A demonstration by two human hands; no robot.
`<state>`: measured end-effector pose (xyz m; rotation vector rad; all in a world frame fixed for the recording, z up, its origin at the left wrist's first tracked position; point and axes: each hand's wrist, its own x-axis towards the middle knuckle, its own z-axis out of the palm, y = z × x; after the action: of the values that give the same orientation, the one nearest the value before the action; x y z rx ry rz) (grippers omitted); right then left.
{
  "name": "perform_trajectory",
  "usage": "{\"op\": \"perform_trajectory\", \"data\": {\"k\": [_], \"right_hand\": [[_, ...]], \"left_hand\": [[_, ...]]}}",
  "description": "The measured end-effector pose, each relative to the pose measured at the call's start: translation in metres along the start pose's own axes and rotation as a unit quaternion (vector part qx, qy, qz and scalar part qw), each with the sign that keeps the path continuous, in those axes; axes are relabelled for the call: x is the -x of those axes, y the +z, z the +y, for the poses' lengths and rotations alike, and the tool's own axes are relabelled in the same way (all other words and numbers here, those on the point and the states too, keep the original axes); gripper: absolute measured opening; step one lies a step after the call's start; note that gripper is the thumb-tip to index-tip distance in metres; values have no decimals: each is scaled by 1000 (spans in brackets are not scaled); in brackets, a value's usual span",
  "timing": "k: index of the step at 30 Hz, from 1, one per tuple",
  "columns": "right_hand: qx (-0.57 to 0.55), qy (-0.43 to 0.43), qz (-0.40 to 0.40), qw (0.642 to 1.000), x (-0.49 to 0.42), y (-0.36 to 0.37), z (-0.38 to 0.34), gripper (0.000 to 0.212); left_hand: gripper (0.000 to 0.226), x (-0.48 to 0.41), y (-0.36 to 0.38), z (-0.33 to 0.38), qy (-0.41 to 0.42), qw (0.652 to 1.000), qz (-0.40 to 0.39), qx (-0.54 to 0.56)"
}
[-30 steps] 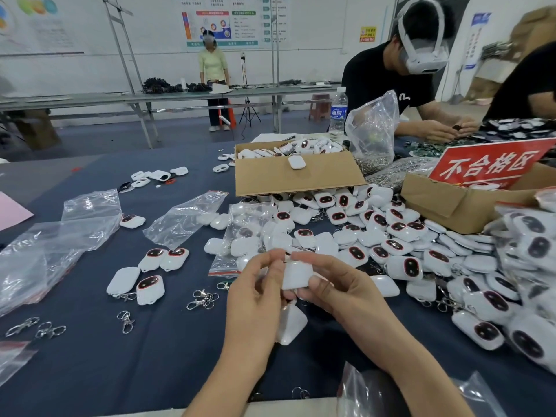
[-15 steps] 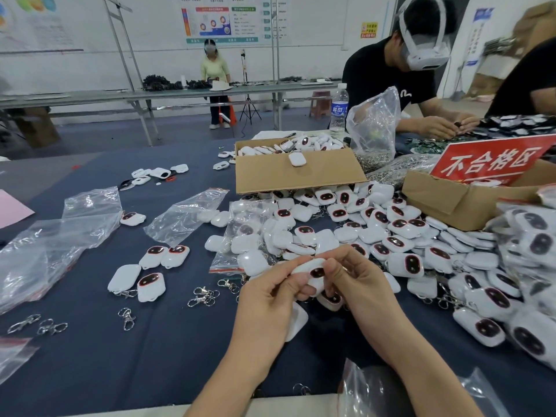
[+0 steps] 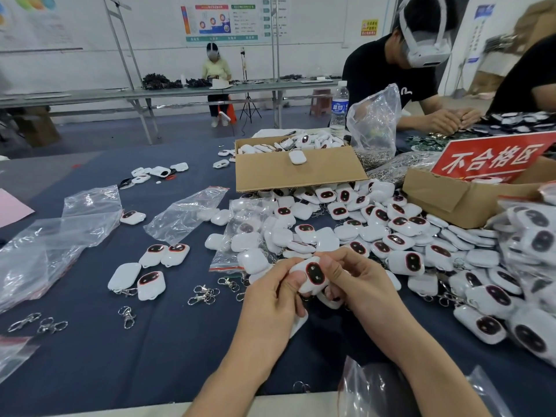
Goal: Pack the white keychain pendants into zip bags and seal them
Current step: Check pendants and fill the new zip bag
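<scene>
White held pendant (image 3: 313, 275): it sits face-up, dark oval window toward us, raised above the surface (image 3: 150, 356) at the centre of our view.
Left hand (image 3: 270, 302): the thumb and curled fingers pinch the pendant's left edge.
Right hand (image 3: 358, 284): the thumb and curled fingers pinch the right edge. A second pendant (image 3: 331, 300) shows under the fingertips; we cannot tell whether this hand grips it too.
Partly filled zip bag (image 3: 240, 218): it lies just beside the hands at 11 o'clock, red strip toward us.
Empty zip bags (image 3: 186, 215): they lie farther out at 10 o'clock.
Loose pile (image 3: 391, 230): it runs from 12 to 3 o'clock, the pendants touching and overlapping.
Metal clasps (image 3: 204, 294): they are scattered at 9 o'clock.
Risk, slip: we judge the glossy shell insecure in an edge-only pinch. A drop would land it among the unpacked pile.
Risk, bag fetch: neither hand holds a bag. One hand must release to reach 11 o'clock, which leaves a single weak grip.
Risk, seal: a key ring or a pendant corner caught in the zip track would leave the bag unsealed. We cannot tell whether a ring hangs from this piece.
Risk, sweep: a film bag (image 3: 370, 392) lies at 6 o'clock by the right forearm. A careless reach could push it off the edge.
</scene>
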<state>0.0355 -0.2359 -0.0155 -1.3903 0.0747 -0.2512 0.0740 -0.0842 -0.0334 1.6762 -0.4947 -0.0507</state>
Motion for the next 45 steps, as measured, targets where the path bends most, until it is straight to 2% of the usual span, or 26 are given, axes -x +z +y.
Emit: {"op": "perform_trajectory", "data": {"k": [7, 12, 15, 19, 22, 24, 30, 35, 40, 45], "right_hand": [[17, 5, -1, 1000, 0, -2, 1, 15], [74, 0, -35, 997, 1, -9, -4, 24], [139, 28, -72, 987, 7, -15, -18, 22], [289, 72, -144, 944, 18, -16, -29, 48], [372, 79, -152, 912, 30, -9, -20, 65], [396, 76, -150, 903, 37, -7, -15, 66], [428, -50, -46, 901, 41, -7, 0, 61], [387, -12, 12, 922, 34, -10, 1, 64], [408, -7, 39, 912, 30, -11, 2, 77], [364, -15, 32, 931, 30, -12, 2, 75]], "left_hand": [[26, 2, 0, -3, 35, 998, 18, -53], [24, -2, -10, 13, 6, 997, -1, -79], [21, -14, -34, 38, -75, 986, -114, -101], [26, -14, -60, 68, -145, 930, -288, -178], [28, -4, -61, 80, -197, 889, -376, -172], [29, -1, -59, 82, -218, 869, -412, -165], [25, 5, -53, 85, -214, 862, -439, -135], [22, 7, -43, 88, -225, 849, -464, -113], [20, 8, -33, 86, -203, 846, -472, -144], [20, 4, -39, 87, -175, 865, -437, -176]]}}
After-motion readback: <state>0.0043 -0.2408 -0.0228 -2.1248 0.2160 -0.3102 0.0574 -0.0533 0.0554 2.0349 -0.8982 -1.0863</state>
